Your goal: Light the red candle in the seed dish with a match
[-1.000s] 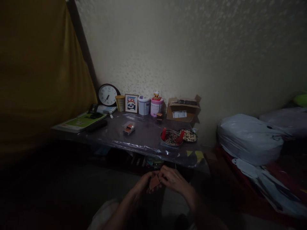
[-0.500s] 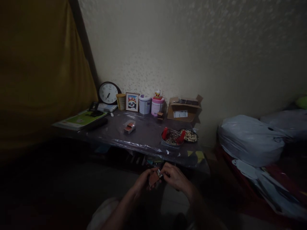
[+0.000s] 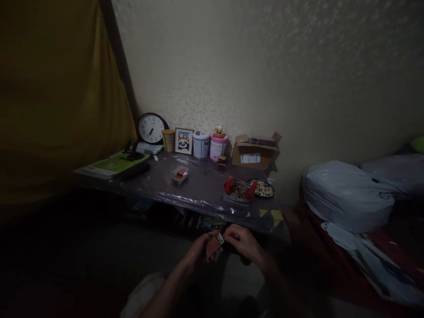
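sliding of the inner tray shows at the small reddish-brown box: its upper end stands open, with something pale inside, too dim to make out. the box lies in the left hand, whose grip is wrapped around it. the right hand is just beside the open end, its grip drawn narrow, thumb against fingers; whether it pinches anything, i cannot tell.

on the worktop, the near dish holds two red candles, one upright and one tilted, among small dark bits. the far dish behind it holds pale and dark bits. dark items lie at the top of the open carton.

both hands are in front of the worktop's plastic-wrapped front edge. a stretch of surface separates the stacked little boxes from the near dish.

one second ago the tray was not visible and the right fingers covered that end; now it shows plainly.
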